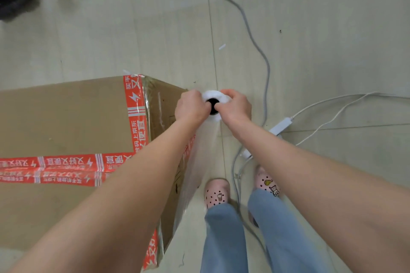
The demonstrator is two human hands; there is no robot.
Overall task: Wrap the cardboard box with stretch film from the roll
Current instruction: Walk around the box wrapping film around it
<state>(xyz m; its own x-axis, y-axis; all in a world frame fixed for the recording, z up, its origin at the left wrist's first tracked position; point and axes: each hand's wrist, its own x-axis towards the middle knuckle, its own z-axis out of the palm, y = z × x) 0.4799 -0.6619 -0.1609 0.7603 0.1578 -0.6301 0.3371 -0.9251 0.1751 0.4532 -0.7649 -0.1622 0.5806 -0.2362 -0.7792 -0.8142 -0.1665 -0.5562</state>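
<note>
I see red tape point(135, 104) on the box point(66, 117) printed in white with a lightning bolt and "又好又便宜"; my left hand point(192, 106) and right hand point(236, 106) both grip the top of the roll point(214, 95), upright just beside the box's corner; film point(199, 162) lies against the box's side; pale tiled floor point(155, 29), grey cable point(255, 35), white power strip point(280, 126).

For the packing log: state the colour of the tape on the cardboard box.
The tape is red with white print; head view.
</note>
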